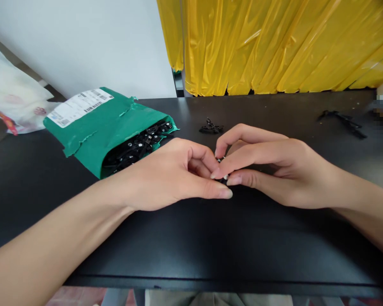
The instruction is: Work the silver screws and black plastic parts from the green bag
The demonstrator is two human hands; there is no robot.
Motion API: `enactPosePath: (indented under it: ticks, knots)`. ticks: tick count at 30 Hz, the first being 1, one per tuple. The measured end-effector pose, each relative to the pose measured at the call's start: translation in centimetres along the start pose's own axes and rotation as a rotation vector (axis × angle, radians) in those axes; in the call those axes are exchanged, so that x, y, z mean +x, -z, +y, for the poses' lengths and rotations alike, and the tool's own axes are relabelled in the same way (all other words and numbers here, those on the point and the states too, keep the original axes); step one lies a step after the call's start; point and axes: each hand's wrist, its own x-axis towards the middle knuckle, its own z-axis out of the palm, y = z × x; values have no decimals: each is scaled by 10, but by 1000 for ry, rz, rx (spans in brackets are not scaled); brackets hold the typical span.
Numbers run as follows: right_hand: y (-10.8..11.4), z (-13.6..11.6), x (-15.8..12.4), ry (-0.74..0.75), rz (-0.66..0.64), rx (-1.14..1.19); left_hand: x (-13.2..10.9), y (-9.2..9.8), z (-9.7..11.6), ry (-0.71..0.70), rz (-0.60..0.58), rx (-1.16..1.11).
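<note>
The head view shows two bare hands, which meet in front of the person over a black table (194,246). The left hand (181,172) has its thumb stretched forward and its other fingers curled inward. The right hand (274,168) has its thumb and index finger brought close together. Between the fingertips of both hands there is a small black piece (222,180), and each hand pinches it with a narrow grip. The fingers cover the greater part of it, so I cannot tell its full shape.

Just beyond the fingers of the right hand, a little heap of black parts (211,126) lies on the table. Some longer black parts (344,121) lie farther to the right, well apart from the heap. On the left side, beyond the left forearm, rests a green bag (124,121) with its open mouth turned toward the hands. Many black pieces with silvery spots (140,146) are visible inside it, and a white label (79,106) is on its upper side. At the far left there is a white plastic bag (15,91). Behind the table, yellow sheeting (258,46) hangs in folds beside a white panel (98,38).
</note>
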Motion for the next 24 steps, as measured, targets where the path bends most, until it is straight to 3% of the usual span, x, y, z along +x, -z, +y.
enactPosePath:
  ticks: [12,24]
  knots:
    - [1,1,0,-13,16,27,0,0,4,36,1,-11]
    - [3,-1,-1,-94,114,81,3,8,-5,-183,-119,-68]
